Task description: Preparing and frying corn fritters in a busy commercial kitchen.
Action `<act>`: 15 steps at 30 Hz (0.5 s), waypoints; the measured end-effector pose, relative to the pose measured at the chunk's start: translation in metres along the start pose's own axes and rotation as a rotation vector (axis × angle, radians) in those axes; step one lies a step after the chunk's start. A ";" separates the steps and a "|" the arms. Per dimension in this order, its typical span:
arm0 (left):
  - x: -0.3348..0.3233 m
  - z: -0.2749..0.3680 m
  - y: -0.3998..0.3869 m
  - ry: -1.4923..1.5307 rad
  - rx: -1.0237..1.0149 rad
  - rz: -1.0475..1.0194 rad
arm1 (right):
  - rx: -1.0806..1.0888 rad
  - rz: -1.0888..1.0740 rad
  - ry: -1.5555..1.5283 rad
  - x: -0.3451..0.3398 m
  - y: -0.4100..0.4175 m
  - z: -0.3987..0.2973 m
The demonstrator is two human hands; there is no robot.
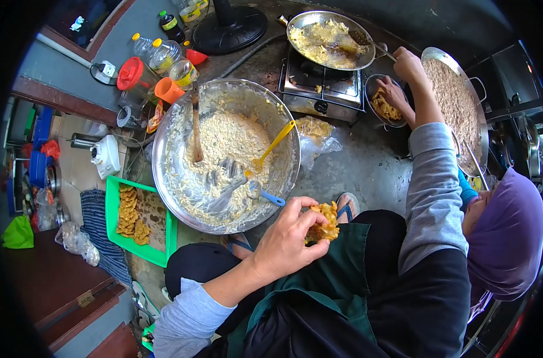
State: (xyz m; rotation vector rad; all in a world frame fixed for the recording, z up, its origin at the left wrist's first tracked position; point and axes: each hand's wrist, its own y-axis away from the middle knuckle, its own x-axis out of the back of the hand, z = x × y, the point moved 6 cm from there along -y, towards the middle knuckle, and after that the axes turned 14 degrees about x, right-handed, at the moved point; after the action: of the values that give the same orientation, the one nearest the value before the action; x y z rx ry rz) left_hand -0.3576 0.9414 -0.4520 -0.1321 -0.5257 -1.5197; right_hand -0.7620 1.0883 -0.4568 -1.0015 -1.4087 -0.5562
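My left hand (282, 239) holds several golden fried fritters (323, 221) between thumb and fingers above my lap. At the upper right, my right hand (407, 64) is closed on the handle of a metal skimmer (383, 50), whose head reaches into a wok (293, 42) of frying batter pieces. The wok sits on a gas stove (323, 87). A wide steel basin (158, 156) of pale batter stands before me, with a wooden spatula (195, 121), a yellow ladle (276, 143) and a blue-handled utensil (271, 198) in it. Fried fritters (128, 212) lie in a green tray (139, 253) at left.
A co-worker in a purple headscarf (508, 237) is at right; a co-worker's hand (390, 91) reaches into a bowl of fried food (383, 107). Beyond stands a large pan of brown food (452, 103). Bottles (166, 56), a fan base (230, 29) and a blender base (106, 156) stand left.
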 end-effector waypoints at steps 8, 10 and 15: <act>-0.002 0.000 -0.001 -0.008 -0.013 -0.022 | -0.015 -0.068 0.196 0.012 -0.019 0.009; -0.003 0.000 -0.002 -0.016 -0.026 -0.020 | -0.008 -0.075 0.207 0.011 -0.020 0.011; -0.004 0.000 -0.002 -0.025 -0.029 -0.017 | 0.000 -0.142 0.249 0.006 -0.018 -0.013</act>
State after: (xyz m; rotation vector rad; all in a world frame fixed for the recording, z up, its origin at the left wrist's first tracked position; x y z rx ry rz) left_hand -0.3595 0.9443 -0.4544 -0.1699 -0.5258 -1.5447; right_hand -0.7692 1.0696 -0.4451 -0.8057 -1.2626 -0.7588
